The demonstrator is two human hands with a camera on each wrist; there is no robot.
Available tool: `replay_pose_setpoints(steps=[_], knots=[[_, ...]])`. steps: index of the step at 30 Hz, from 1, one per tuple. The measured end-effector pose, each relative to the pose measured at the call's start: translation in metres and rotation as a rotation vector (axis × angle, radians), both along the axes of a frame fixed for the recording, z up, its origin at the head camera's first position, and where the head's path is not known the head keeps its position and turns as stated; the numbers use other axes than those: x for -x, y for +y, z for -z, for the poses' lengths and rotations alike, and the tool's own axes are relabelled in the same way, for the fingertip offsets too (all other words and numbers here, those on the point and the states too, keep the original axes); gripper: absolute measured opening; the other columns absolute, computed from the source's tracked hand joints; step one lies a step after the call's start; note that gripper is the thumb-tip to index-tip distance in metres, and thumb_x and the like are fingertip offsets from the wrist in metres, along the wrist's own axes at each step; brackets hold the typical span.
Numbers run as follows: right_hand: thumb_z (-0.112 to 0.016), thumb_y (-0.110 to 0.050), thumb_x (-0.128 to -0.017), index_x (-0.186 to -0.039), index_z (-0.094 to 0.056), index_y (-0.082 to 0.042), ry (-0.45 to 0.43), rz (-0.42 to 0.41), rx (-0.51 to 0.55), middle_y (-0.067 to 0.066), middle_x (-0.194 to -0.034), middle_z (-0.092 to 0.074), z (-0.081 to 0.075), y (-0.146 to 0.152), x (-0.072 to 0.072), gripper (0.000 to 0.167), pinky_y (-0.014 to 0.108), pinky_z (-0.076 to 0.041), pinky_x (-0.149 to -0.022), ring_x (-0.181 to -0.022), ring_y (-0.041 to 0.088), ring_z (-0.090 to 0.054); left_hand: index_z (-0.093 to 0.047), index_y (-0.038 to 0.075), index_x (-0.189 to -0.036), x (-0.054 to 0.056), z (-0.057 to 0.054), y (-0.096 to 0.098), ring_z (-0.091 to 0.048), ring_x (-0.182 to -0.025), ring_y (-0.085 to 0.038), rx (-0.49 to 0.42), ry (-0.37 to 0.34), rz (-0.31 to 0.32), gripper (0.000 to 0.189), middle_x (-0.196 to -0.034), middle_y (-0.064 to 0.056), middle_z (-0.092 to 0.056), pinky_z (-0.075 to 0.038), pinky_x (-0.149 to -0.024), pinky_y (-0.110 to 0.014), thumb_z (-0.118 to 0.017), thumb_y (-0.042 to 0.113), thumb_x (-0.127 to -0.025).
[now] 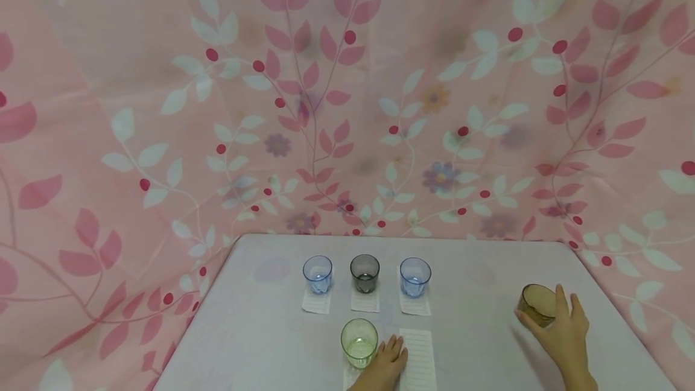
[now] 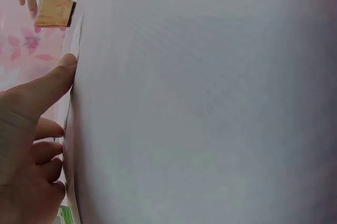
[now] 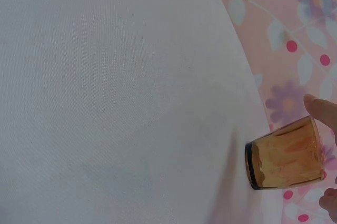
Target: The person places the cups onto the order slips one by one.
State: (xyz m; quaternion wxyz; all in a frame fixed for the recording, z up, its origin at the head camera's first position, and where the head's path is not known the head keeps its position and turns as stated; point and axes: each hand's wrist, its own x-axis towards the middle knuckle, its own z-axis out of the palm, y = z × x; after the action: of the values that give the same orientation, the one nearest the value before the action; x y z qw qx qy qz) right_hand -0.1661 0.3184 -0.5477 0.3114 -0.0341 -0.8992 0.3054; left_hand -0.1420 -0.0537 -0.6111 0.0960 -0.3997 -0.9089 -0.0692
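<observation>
My right hand (image 1: 564,333) is at the right of the table, thumb and fingers gripping an amber glass (image 1: 536,305) near its rim. In the right wrist view the amber glass (image 3: 287,155) lies sideways in the picture, with its dark base toward the white tabletop; thumb and fingertips show by the rim. My left hand (image 1: 387,361) rests on the table with its fingers extended, touching the edge of a lined paper strip (image 1: 418,358). Just left of that hand a green glass (image 1: 359,343) stands upright on another paper strip.
Behind, a row of upright glasses stands on paper strips: a blue glass (image 1: 317,273), a grey glass (image 1: 365,273) and another blue glass (image 1: 415,277). The white table (image 1: 260,330) ends at a pink leaf-patterned curtain (image 1: 347,107).
</observation>
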Motion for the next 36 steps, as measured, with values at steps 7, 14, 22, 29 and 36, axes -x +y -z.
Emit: replay_pose_setpoints(steps=[7, 14, 22, 29, 36], knots=[[-0.077, -0.028, -0.075, -0.139, -0.02, 0.019, -0.155, -0.021, 0.042, 0.054, -0.123, -0.03, -0.0018, 0.0033, 0.0003, 0.097, 0.079, -0.026, -0.085, -0.111, 0.068, -0.031, -0.062, 0.005, -0.122, 0.0008, -0.003, 0.0014, -0.054, -0.119, -0.029, 0.041, 0.059, 0.019, 0.073, -0.129, -0.014, -0.057, -0.048, -0.092, -0.039, -0.066, 0.059, -0.073], [-0.07, -0.025, -0.083, -0.139, -0.015, 0.02, -0.215, -0.022, 0.106, 0.052, -0.128, -0.027, -0.0005, 0.0058, 0.0015, 0.091, 0.078, -0.025, -0.087, -0.116, 0.066, -0.027, -0.057, 0.005, -0.128, 0.0023, -0.0046, 0.0027, -0.049, -0.125, -0.029, 0.034, -0.061, 0.003, 0.078, -0.134, -0.013, -0.054, -0.044, -0.098, -0.037, -0.068, 0.059, -0.072], [-0.069, -0.019, -0.082, -0.136, -0.021, 0.022, -0.165, -0.002, 0.095, 0.051, -0.124, -0.031, 0.0014, 0.0031, 0.0012, 0.084, 0.078, -0.027, -0.085, -0.114, 0.065, -0.03, -0.058, 0.002, -0.126, -0.0005, -0.0055, 0.0068, -0.048, -0.126, -0.029, -0.01, -0.068, -0.001, 0.075, -0.134, -0.015, -0.053, -0.044, -0.1, -0.037, -0.063, 0.059, -0.079], [-0.069, -0.018, -0.081, -0.135, -0.024, 0.022, -0.142, 0.005, 0.098, 0.051, -0.124, -0.033, 0.0026, 0.0021, 0.0006, 0.082, 0.077, -0.028, -0.085, -0.113, 0.065, -0.032, -0.054, -0.005, -0.128, -0.0028, -0.0083, 0.0069, -0.044, -0.129, -0.032, -0.01, -0.124, 0.0, 0.053, -0.137, -0.02, -0.048, -0.043, -0.101, -0.037, -0.06, 0.03, -0.089], [-0.068, -0.02, -0.083, -0.137, -0.021, 0.02, -0.174, 0.016, 0.127, 0.049, -0.127, -0.031, 0.0019, 0.0026, 0.0006, 0.082, 0.076, -0.026, -0.089, -0.116, 0.064, -0.03, -0.057, 0.001, -0.127, 0.0024, -0.009, 0.0064, -0.044, -0.13, -0.03, 0.005, -0.171, -0.001, 0.058, -0.136, -0.014, -0.052, -0.041, -0.103, -0.038, -0.062, 0.042, -0.087]])
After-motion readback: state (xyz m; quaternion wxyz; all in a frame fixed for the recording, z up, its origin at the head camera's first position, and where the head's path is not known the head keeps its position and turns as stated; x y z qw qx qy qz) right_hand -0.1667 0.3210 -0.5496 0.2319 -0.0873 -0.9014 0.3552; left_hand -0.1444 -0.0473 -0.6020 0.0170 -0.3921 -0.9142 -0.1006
